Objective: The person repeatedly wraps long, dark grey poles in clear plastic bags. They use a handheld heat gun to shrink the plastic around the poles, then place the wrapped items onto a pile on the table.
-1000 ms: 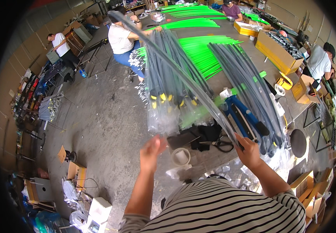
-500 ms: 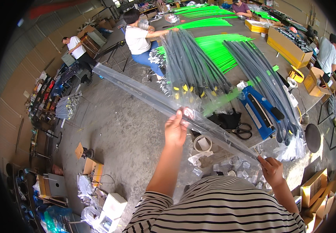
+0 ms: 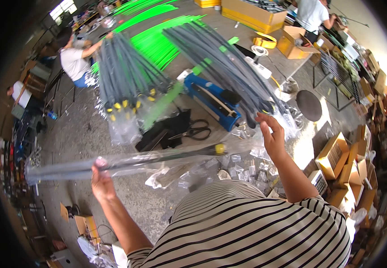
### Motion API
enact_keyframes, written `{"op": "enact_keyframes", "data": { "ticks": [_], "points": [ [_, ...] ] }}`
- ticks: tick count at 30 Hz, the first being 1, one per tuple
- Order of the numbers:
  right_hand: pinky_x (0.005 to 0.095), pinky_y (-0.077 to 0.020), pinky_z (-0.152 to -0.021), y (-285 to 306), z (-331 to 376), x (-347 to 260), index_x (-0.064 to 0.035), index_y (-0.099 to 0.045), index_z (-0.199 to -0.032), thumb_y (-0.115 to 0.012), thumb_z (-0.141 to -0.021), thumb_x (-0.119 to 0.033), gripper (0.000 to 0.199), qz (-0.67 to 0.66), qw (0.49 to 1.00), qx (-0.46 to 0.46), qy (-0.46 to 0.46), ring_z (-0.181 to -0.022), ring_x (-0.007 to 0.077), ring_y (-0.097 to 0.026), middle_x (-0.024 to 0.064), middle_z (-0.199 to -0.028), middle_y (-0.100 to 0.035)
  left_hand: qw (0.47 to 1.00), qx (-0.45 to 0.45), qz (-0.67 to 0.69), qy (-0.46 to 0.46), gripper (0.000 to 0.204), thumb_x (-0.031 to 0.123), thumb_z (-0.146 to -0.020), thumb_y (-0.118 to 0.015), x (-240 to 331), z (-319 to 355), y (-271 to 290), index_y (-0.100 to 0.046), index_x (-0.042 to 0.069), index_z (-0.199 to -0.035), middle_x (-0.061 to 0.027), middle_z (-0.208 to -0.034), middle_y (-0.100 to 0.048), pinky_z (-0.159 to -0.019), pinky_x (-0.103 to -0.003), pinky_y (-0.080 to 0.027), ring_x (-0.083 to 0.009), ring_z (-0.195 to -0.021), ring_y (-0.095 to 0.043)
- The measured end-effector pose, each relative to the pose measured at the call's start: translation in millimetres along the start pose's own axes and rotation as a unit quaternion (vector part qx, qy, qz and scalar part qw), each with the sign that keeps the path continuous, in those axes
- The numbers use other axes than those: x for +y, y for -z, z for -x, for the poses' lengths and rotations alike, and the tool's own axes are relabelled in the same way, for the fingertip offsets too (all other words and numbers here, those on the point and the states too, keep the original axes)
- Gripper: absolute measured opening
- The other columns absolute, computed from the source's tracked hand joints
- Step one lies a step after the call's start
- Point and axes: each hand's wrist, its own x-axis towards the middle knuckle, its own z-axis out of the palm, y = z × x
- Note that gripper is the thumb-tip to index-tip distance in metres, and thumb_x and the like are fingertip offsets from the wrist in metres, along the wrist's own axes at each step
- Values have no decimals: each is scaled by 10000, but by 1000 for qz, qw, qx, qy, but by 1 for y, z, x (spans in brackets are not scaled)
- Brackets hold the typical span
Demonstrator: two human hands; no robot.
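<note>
A long clear plastic sleeve (image 3: pixel 169 161) with thin dark rods inside lies across in front of me, a yellow piece (image 3: pixel 220 148) showing near its right end. My left hand (image 3: pixel 102 184) is closed round the sleeve left of its middle. Close to the sleeve's right end, my right hand (image 3: pixel 274 139) is raised with thumb and fingers apart, and nothing shows between them. Beyond the sleeve, on the table, are a blue bag sealer (image 3: pixel 209 102) with a black handle, black-handled scissors (image 3: pixel 198 129) and a black cloth (image 3: pixel 173 127).
Bagged grey rods with yellow tips (image 3: pixel 126 73) and another grey bundle (image 3: pixel 218 60) cover the table, with bright green rods (image 3: pixel 157 42) behind. A seated person (image 3: pixel 75 60) touches the left bundle. Cardboard boxes (image 3: pixel 334 154) and a round black stool (image 3: pixel 308 106) stand right.
The sleeve has swung from a steep slant to nearly level, its far end coming down and left with my left hand. My right hand has risen and let go of its end. The view has turned right.
</note>
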Motion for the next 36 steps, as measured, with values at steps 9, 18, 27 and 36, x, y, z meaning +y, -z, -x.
{"op": "enact_keyframes", "data": {
  "ticks": [9, 18, 27, 36],
  "points": [
    [229, -425, -571, -16, 14, 41, 28, -587, -815, -613, -790, -279, 309, -298, 903, -60, -302, -637, 101, -532, 54, -684, -578, 997, 15, 73, 7, 258, 118, -858, -486, 7, 17, 29, -508, -55, -1048, -133, -1040, -568, -932, -332, -395, -197, -990, -530],
    [209, -287, -382, -10, -29, 72, -11, -572, -666, -592, -811, -226, 260, -172, 949, 105, -244, -412, 34, -375, -30, -463, -433, 994, 88, 62, 8, 222, 136, -834, -533, -10, 28, 28, -537, -7, -1004, -105, -1003, -584, -860, -309, -446, -181, -922, -559],
    [212, -367, -485, -6, -28, 74, 2, -598, -659, -596, -802, -288, 324, -144, 961, 20, -235, -524, 64, -474, 10, -563, -546, 989, 139, 46, 9, 290, 155, -836, -528, -13, 30, 41, -496, -25, -1062, -117, -1046, -560, -913, -352, -405, -207, -986, -522],
    [201, -393, -528, -3, -31, 62, -22, -598, -734, -600, -803, -152, 147, -408, 898, 49, -161, -562, 59, -496, 23, -685, -600, 991, 121, 46, 21, 205, 160, -838, -531, -20, 28, 42, -550, 14, -981, -79, -951, -600, -867, -321, -429, -167, -893, -560]
  ]
}}
